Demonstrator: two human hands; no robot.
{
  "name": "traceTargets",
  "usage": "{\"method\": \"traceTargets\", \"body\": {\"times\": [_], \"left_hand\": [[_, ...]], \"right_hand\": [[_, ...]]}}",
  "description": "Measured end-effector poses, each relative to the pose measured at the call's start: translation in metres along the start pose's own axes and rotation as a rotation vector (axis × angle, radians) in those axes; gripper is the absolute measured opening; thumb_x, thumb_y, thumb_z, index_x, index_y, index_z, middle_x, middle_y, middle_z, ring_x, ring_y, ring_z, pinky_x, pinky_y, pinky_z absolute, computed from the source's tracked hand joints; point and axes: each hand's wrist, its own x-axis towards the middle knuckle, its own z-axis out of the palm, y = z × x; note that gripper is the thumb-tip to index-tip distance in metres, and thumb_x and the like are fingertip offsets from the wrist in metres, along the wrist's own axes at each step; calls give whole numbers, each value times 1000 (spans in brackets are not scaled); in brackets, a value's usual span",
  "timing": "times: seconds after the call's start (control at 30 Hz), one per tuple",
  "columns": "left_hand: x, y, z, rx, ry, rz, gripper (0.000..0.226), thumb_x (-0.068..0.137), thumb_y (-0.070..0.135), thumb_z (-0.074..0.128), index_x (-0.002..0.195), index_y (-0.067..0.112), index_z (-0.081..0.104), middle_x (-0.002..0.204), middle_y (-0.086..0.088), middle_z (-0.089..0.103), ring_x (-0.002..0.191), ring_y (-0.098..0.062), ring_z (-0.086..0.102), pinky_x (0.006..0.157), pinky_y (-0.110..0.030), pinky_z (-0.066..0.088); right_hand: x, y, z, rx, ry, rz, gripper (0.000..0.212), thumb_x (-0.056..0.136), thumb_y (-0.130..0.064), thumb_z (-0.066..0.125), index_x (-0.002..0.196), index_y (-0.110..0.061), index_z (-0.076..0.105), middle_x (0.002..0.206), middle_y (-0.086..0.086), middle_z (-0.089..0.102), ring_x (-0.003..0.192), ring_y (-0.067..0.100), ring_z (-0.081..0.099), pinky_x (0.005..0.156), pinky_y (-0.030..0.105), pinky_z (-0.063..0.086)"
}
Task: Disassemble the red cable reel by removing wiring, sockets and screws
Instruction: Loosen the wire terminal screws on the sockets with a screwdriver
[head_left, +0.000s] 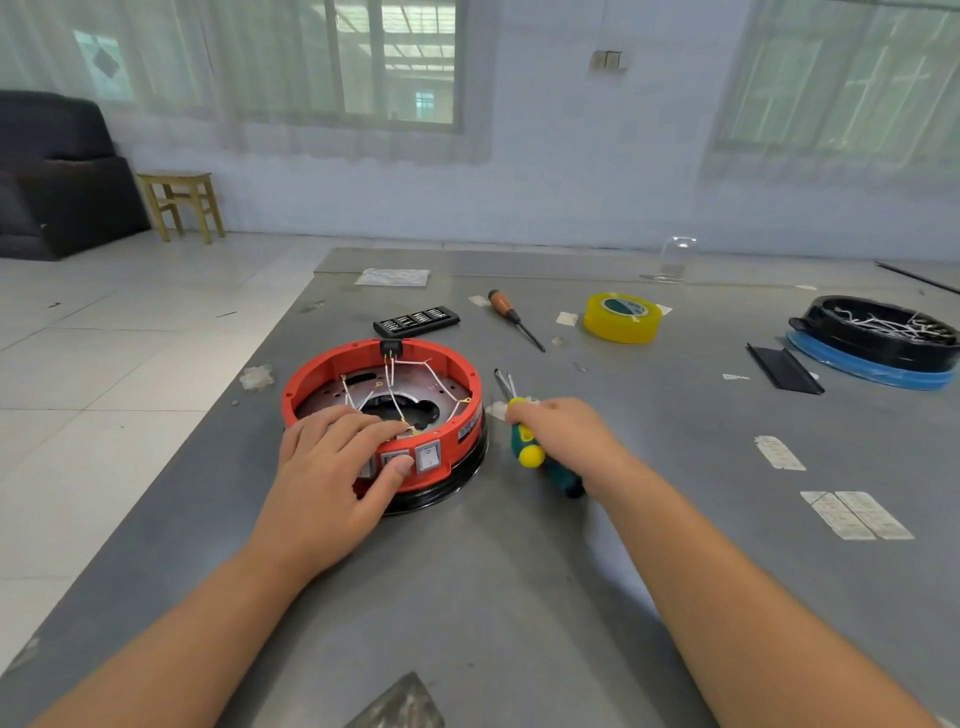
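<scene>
Grey surface: rigid red cable reel, left hand grasping its rim; thin wiring likely fragile; right hand grasping screwdriver

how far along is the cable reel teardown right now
Done: the red cable reel is open on top, its inside plate exposed. In hand: the left hand holds the near rim while the right hand is on a green and yellow screwdriver lying on the table. Left: white wires still strung inside, and rocker switches still in the wall.
</scene>
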Motion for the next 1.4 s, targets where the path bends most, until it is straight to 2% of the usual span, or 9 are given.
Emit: {"method": "traceTargets", "body": {"times": [0.13,0.23,0.4,0.83,0.97,1.03,1.17,1.3,1.4], "left_hand": [[-3,0,-3,-15,5,19,44,100,50,49,121,24,76,117,8,70,122,-23,56,106,-34,30],[-3,2,-3,-11,10,9,44,100,49,49,121,23,77,116,6,71,121,-24,57,106,-36,30],[-2,5,-1,-3,19,3,44,98,48,49,119,22,78,115,4,72,121,-27,58,105,-41,33],[-3,4,2,-18,21,-18,40,99,50,48,117,26,76,120,7,70,122,-32,57,110,-51,29],[-4,8,1,-18,23,-16,44,94,56,52,116,26,75,124,8,68,133,-31,50,109,-53,27],[-5,8,-1,6,-9,-13,50,90,63,54,119,27,74,128,8,67,136,-31,47,110,-53,25],[-6,8,-3,55,-53,-4,60,85,70,56,124,27,72,132,7,65,138,-30,46,111,-55,25],[-7,8,-2,104,-62,13,65,82,74,58,125,26,71,132,7,66,132,-26,52,108,-55,29],[-6,4,-1,120,-67,24,63,82,74,57,125,29,69,129,9,66,130,-24,53,109,-55,28]], "right_hand": [[14,6,-43,200,-75,41,29,83,-38,72,91,-11,68,91,11,69,74,22,66,78,42,64],[26,26,-63,-104,83,-17,28,89,-39,66,95,-11,67,101,13,73,91,27,70,77,42,62],[35,66,-59,-468,355,-30,28,99,-41,53,103,-15,60,104,12,62,90,33,56,70,35,44],[42,86,-52,-703,538,7,42,100,-49,53,123,-14,59,124,15,59,114,36,55,91,42,46],[28,71,-48,-652,683,-363,41,97,-46,58,124,-16,65,121,11,62,111,33,54,91,43,45],[17,55,-35,-519,535,-488,42,97,-56,52,115,-22,68,107,1,65,101,23,58,79,37,49],[3,36,-6,-454,129,-277,57,87,-75,53,116,-26,60,108,-2,58,100,18,58,73,33,45],[2,30,5,-585,104,-184,45,92,-55,62,120,-20,56,117,7,59,108,31,60,75,35,44],[2,29,7,-602,147,-185,26,99,-42,55,102,-16,57,113,14,63,103,37,61,72,34,39]]}}
